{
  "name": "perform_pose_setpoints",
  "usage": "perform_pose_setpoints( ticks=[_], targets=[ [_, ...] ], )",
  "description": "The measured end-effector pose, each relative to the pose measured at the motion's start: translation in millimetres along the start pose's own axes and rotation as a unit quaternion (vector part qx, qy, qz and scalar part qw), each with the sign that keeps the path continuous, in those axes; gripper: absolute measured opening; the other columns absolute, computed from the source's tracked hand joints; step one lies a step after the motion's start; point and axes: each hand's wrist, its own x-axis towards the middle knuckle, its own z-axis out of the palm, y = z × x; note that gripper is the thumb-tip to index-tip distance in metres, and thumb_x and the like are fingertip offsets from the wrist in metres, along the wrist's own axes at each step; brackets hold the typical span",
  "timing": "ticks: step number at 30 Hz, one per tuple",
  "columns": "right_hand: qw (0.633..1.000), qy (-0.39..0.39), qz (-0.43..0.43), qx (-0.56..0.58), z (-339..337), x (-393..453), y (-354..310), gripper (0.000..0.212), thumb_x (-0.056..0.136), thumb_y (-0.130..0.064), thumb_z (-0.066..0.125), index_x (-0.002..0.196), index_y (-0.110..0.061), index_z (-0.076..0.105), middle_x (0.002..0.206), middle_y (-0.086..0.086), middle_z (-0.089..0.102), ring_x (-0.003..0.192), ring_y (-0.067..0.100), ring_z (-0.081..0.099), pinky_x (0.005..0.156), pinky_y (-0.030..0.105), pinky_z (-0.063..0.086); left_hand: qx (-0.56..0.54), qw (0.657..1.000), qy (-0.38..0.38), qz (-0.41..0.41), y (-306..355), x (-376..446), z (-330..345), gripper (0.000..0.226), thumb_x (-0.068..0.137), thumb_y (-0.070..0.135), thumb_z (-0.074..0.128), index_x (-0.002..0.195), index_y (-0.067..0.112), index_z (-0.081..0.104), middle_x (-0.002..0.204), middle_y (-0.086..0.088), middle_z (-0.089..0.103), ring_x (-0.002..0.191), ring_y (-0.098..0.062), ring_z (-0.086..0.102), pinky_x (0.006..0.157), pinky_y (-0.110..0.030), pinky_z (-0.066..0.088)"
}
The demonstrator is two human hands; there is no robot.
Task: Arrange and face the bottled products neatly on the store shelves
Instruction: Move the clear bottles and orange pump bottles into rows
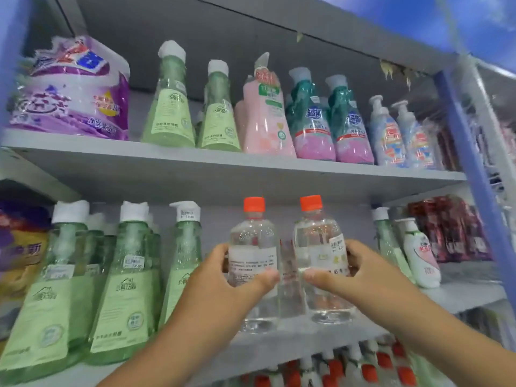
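Two clear bottles with orange caps stand side by side on the middle shelf (307,340). My left hand (223,283) grips the left clear bottle (252,241) around its label, thumb across the front. My right hand (354,272) grips the right clear bottle (318,236) the same way. Another clear bottle (290,275) shows behind, between the two. The left bottle's label shows small print; the right one carries a price sticker.
Green pump bottles (122,275) fill the middle shelf to the left; a white and pink bottle (418,252) stands to the right. The upper shelf (223,169) holds a purple bag, green, pink, teal and blue bottles. Red-capped bottles (349,370) sit below.
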Motion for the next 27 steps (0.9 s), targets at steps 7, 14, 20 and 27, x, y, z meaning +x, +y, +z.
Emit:
perform_pose_setpoints(
  ticks=[7, 14, 20, 27],
  targets=[
    [0.995, -0.098, 0.028, 0.013, 21, 87, 44, 0.041, 0.078, -0.037, 0.085, 0.114, -0.029, 0.067, 0.098, -0.014, 0.078, 0.089, 0.004, 0.075, 0.086, 0.028, 0.059, 0.083, 0.993, -0.023, -0.081, -54, 72, 40, 0.049, 0.075, 0.048, 0.081, 0.109, 0.028, 0.052, 0.104, 0.011, 0.068, 0.093, -0.007, 0.066, 0.084, -0.028, 0.054],
    [0.985, -0.166, 0.027, -0.048, 42, 128, 96, 0.070, 0.064, -0.070, 0.081, 0.123, -0.037, 0.064, 0.107, -0.028, 0.073, 0.100, -0.007, 0.068, 0.095, 0.023, 0.052, 0.185, 0.973, -0.036, -0.133, -78, 98, 52, 0.055, 0.080, 0.056, 0.074, 0.117, 0.029, 0.044, 0.109, 0.012, 0.063, 0.094, -0.003, 0.064, 0.087, -0.025, 0.053],
    [0.962, -0.143, -0.038, -0.228, 44, 140, 97, 0.095, 0.081, -0.067, 0.068, 0.155, -0.041, 0.013, 0.127, -0.032, 0.056, 0.112, -0.012, 0.036, 0.105, 0.011, 0.029, 0.338, 0.922, -0.053, -0.184, -80, 126, 66, 0.035, 0.091, 0.064, 0.056, 0.102, 0.031, 0.048, 0.097, 0.010, 0.052, 0.087, -0.007, 0.054, 0.073, -0.017, 0.039],
    [0.916, -0.156, -0.131, -0.347, 35, 176, 141, 0.018, 0.095, -0.038, 0.055, 0.088, -0.023, 0.063, 0.079, -0.006, 0.053, 0.080, 0.017, 0.061, 0.066, 0.025, 0.047, 0.537, 0.808, -0.041, -0.238, -86, 165, 100, 0.035, 0.099, 0.036, 0.059, 0.123, 0.011, 0.064, 0.128, -0.005, 0.065, 0.118, -0.023, 0.064, 0.087, -0.026, 0.048]
  ],
)
